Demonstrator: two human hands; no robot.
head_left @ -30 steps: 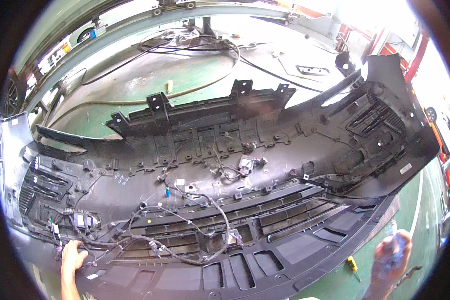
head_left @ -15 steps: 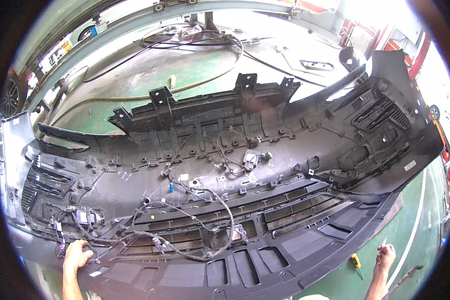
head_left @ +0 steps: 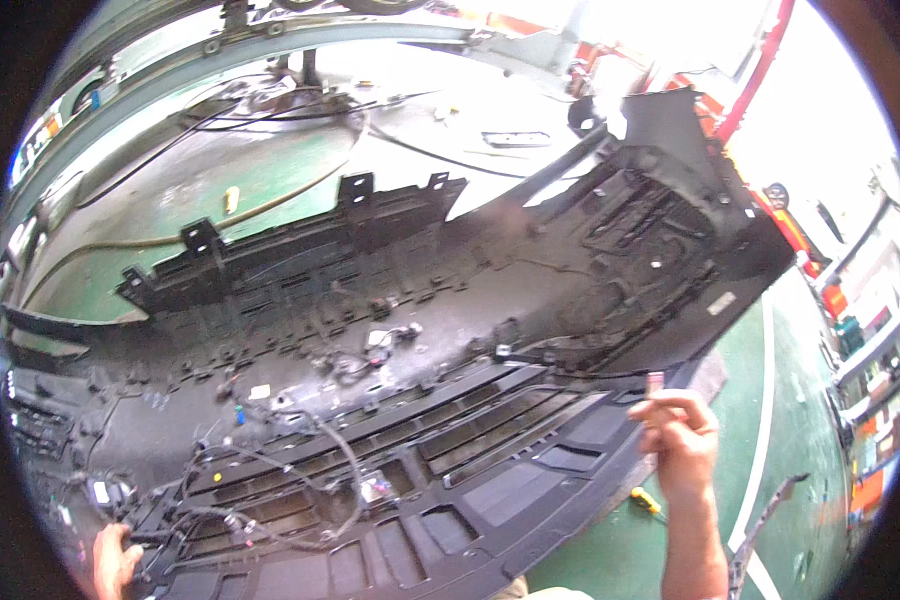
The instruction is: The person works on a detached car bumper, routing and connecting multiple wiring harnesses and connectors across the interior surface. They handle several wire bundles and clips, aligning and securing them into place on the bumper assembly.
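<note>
A large black car bumper (head_left: 370, 470) lies inside up, with a slatted grille (head_left: 490, 430), wire harnesses (head_left: 350, 450) and small connectors. At the lower left, my left hand (head_left: 115, 555) grips the bumper beside the wiring, its fingers curled; what lies under the fingertips is partly hidden. My right hand (head_left: 675, 435) is raised over the bumper's near right edge, pinching a small, slim reddish object (head_left: 655, 385) that is too blurred to name.
A yellow-handled tool (head_left: 645, 500) lies on the green floor (head_left: 600, 550) at the near right, by a dark strip (head_left: 745, 540). Hoses (head_left: 270, 205) lie behind the bumper. A steel lift beam (head_left: 150, 70) crosses the back; red equipment (head_left: 755, 70) stands at the right.
My right hand has risen up and leftward to over the bumper's edge with the small object. The view has turned right, shifting the scene leftward. My left hand remains at the bumper's lower left.
</note>
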